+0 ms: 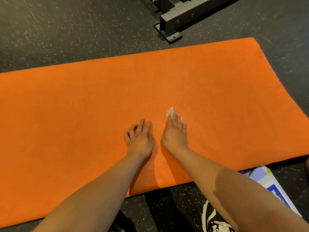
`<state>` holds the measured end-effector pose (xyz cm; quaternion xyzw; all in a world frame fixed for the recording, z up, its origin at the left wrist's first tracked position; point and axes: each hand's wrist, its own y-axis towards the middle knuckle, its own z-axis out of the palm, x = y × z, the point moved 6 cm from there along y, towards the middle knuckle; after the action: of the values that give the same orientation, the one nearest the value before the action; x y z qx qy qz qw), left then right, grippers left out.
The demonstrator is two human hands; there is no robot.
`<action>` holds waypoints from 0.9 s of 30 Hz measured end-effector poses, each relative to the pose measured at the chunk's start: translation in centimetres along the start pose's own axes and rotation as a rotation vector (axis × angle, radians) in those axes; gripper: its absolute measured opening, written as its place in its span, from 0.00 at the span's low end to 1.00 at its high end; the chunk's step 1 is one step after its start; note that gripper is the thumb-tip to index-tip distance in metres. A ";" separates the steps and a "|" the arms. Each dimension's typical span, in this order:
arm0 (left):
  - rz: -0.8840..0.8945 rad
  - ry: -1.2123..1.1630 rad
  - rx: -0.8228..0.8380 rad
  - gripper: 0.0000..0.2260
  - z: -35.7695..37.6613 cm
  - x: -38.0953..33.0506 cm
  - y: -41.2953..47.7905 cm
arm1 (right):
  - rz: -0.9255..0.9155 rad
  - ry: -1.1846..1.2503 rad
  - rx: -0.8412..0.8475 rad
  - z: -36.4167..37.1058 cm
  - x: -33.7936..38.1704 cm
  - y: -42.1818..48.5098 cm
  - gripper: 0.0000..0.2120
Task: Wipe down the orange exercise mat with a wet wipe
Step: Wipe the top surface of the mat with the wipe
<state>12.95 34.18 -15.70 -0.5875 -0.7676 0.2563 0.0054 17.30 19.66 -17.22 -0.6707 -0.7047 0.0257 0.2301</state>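
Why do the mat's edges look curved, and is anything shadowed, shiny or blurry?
Head view: the wide-angle lens bows the edges of the orange mat; soft shadows lie on it between the forearms; a damp-looking sheen glints beside the right hand; the speckled floor at upper left is smeared by blur.

Mat (83,106): plain bright orange, with a paler sheen near the middle.
Wet wipe (170,111): white.
Floor (66,30): dark charcoal, flecked all over with small pale specks.
Metal frame (184,17): grey beam, black foot.
Packet (270,185): white, with a blue panel and a yellow spot.
Bottom-edge item (212,220): black with white streaks.
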 end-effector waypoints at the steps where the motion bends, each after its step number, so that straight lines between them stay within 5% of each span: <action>1: -0.007 -0.009 -0.011 0.22 -0.1 0.1 0.1 | -0.084 0.023 0.015 0.8 1.6 -0.5 0.32; 6: 0.028 -0.016 -0.005 0.22 0.7 0.9 -0.5 | -0.365 -0.043 0.113 1.7 3.3 -1.9 0.27; 12: 0.026 0.008 0.034 0.23 0.8 0.8 -0.5 | 0.039 0.009 0.119 -0.4 -0.5 0.0 0.29; 19: 0.000 -0.039 0.012 0.22 0.1 0.6 -0.7 | -0.354 -0.100 0.187 1.3 3.1 -2.3 0.27; 24: -0.020 -0.012 0.013 0.22 -0.5 0.1 -0.4 | 0.035 -0.025 0.098 -1.6 -1.8 1.0 0.29; 27: -0.035 -0.010 -0.020 0.22 -1.4 -0.2 0.7 | -0.037 0.028 0.100 -0.9 0.9 0.9 0.30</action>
<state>14.11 34.65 -14.74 -0.5728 -0.7801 0.2515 0.0000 18.45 20.38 -16.50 -0.6453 -0.7116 0.0471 0.2738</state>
